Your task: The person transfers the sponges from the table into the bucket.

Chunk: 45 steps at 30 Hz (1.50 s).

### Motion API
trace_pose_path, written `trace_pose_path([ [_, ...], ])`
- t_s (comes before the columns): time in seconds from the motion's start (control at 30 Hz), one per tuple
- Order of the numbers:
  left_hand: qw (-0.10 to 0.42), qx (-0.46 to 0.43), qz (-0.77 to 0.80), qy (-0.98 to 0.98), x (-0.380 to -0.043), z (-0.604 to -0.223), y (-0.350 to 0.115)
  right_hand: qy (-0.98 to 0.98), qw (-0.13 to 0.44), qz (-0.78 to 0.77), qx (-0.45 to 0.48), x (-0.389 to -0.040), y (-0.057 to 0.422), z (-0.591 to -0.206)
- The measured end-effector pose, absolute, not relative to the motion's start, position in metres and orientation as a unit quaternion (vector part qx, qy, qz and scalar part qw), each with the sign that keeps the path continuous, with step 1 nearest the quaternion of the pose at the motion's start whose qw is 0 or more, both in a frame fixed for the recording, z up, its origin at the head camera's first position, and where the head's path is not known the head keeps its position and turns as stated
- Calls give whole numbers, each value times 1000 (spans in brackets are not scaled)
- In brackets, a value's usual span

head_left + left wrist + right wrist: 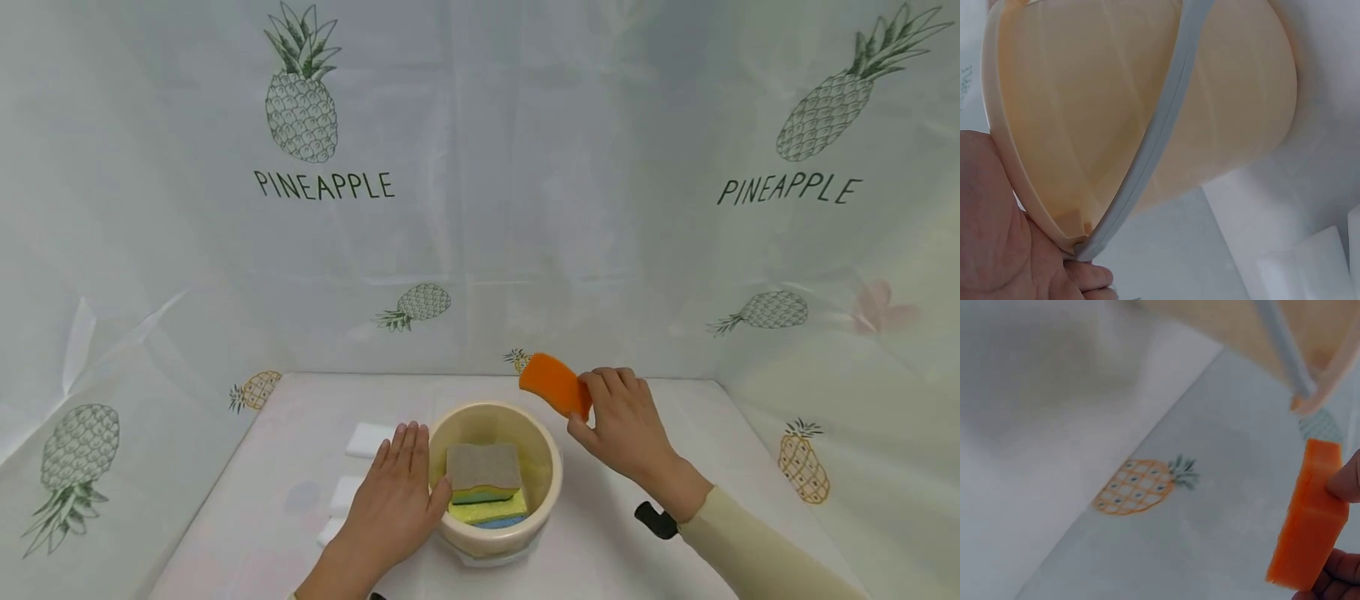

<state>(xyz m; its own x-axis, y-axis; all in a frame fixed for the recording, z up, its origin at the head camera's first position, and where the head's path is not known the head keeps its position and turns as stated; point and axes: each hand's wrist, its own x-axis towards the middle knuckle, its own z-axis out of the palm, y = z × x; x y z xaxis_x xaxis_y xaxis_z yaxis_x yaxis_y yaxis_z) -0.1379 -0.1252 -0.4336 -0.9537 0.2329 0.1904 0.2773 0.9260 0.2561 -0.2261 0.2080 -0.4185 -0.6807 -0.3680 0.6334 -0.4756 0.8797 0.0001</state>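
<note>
A cream bucket with a grey handle stands on the table. Inside lie a sponge with a grey-brown top, a yellow sponge and something blue beneath them. Against the left side of the rim rests my left hand, its fingers straight and side by side; the left wrist view has its palm touching the rim. My right hand pinches an orange sponge between thumb and fingers, above and beyond the bucket's right rim. In the right wrist view the orange sponge looks slightly bent.
Several white blocks lie on the white table left of the bucket, partly behind my left hand. Pale sheeting printed with pineapples surrounds the table at the back and sides.
</note>
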Motion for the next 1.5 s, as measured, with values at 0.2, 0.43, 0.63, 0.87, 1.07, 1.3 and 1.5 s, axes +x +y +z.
trace_pose_path([
  [0.2, 72, -128, -146, -978, -139, -433, -125, -901, 282, 99, 313, -217, 179, -403],
  [0.43, 73, -129, -151, -977, -139, -433, -125, -899, 213, 67, 376, -213, 156, -405],
  [0.63, 62, -127, -159, -977, -139, -434, -125, -898, 168, 61, 402, -215, 147, -411],
  [0.87, 51, -123, -161, -978, -139, -433, -126, -899, 144, 28, 413, -220, 139, -414],
  [1.07, 48, -121, -170, -977, -138, -432, -126, -902, 139, 2, 408, -222, 135, -417],
  [1.3, 47, -122, -172, -976, -137, -432, -126, -909, 130, -10, 395, -222, 132, -419],
  [1.5, 48, -123, -178, -975, -137, -433, -126, -910, 117, -9, 397, -221, 129, -418],
])
